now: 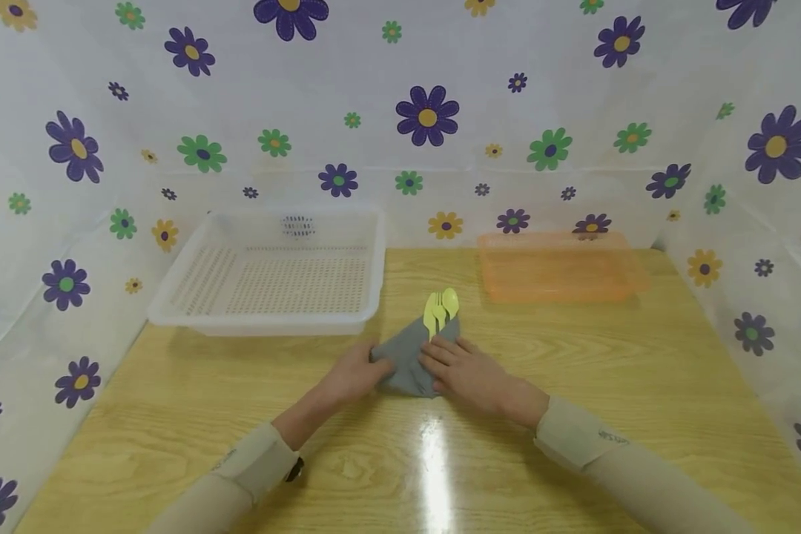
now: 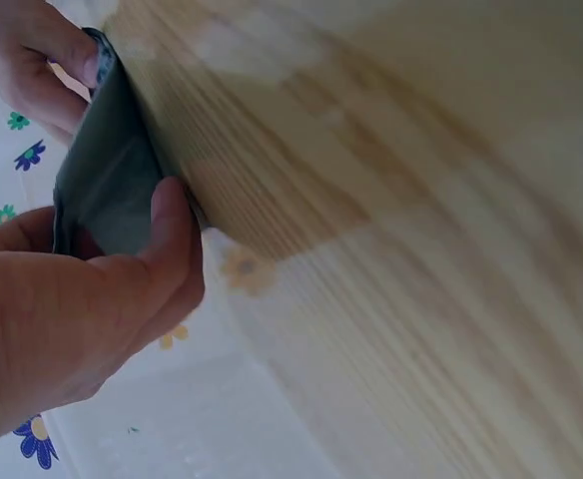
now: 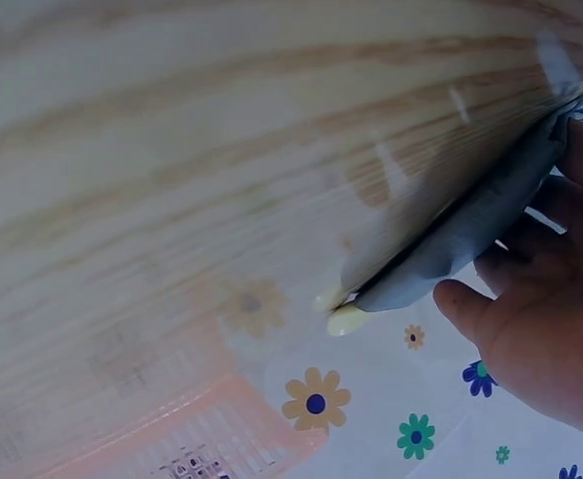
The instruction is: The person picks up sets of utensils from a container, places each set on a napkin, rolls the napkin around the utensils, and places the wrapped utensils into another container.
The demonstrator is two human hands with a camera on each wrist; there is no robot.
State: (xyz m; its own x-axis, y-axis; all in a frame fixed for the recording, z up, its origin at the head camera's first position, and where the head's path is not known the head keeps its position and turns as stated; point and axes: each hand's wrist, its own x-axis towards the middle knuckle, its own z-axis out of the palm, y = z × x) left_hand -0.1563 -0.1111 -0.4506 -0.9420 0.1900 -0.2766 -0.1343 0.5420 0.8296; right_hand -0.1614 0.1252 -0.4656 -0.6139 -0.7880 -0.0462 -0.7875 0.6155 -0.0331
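Observation:
A grey cloth napkin [image 1: 403,363] lies folded on the table, wrapped around the lower part of a yellow knife [image 1: 430,313], fork [image 1: 439,310] and spoon [image 1: 450,300]. Their upper ends stick out at the far side; the handles are hidden in the cloth. My left hand [image 1: 355,372] pinches the napkin's left corner, thumb on top, as the left wrist view [image 2: 102,299] also shows. Across the right part of the fold rests my right hand [image 1: 470,374], its fingers extended over the cloth. Seen from the right wrist, yellow tips [image 3: 347,319] poke out beyond the napkin.
A white perforated basket [image 1: 367,315] stands at the back left of the wooden table [image 1: 574,363]. At the back right is a shallow orange basket [image 1: 554,293]. A flower-print sheet [image 1: 367,81] hangs behind and along both sides.

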